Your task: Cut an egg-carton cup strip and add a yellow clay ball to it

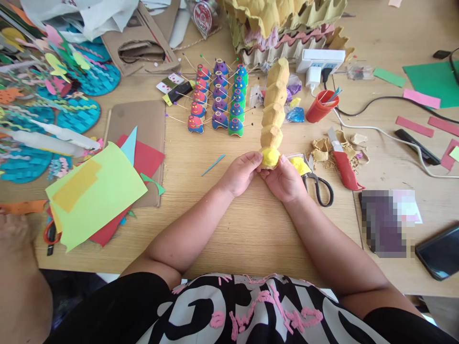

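A long strip of egg carton [274,102] with a row of bumps points away from me, held at its near end. Bright yellow modelling clay [270,156] covers the nearest bump. My left hand [241,173] pinches that end from the left, the thumb against the clay. On the other side my right hand [285,180] grips the same end, thumb and fingers closed on it. More yellow clay [300,166] lies just right of my right hand, beside black-handled scissors [317,184]. A thin blue stick [213,165] rests left of my left hand.
Three rows of painted egg-carton caterpillars [219,98] stand ahead. Egg trays [283,33] are stacked behind. A red cup [322,106], a red-handled knife [342,162] and a phone [439,251] are to the right. Coloured paper [114,191] and another person's hand [14,229] are at left.
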`<state>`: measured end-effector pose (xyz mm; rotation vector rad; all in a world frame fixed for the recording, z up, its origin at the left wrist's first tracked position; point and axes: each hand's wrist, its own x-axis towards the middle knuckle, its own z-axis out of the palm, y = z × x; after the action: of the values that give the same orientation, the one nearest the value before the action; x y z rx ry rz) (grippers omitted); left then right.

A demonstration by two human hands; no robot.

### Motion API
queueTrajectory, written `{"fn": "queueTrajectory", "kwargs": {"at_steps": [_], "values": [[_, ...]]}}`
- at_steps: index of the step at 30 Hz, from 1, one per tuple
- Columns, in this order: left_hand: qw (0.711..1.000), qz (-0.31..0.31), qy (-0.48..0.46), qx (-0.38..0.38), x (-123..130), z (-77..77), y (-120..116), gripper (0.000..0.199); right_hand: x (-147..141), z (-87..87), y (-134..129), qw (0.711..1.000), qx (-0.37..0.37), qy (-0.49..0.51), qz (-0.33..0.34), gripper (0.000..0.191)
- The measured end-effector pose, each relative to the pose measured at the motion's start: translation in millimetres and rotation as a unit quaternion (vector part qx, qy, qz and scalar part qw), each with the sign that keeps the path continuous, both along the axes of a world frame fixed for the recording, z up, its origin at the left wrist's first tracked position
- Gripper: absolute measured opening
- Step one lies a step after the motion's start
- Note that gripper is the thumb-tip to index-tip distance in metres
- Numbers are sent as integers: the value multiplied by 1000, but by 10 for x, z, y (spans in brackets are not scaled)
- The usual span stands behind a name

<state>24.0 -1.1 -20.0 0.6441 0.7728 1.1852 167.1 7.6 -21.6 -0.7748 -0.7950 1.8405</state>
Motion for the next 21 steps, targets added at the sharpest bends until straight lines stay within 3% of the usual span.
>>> {"fn": "queueTrajectory", "kwargs": {"at_steps": [11, 21], "values": [[1000, 15, -22, -6, -23, 0, 18, 47, -9, 22, -43, 1000, 6, -6, -17, 50], [1000, -4, -2, 3, -34, 14, 16, 65, -23, 43, -41, 999, 8, 4, -35, 48]]}}
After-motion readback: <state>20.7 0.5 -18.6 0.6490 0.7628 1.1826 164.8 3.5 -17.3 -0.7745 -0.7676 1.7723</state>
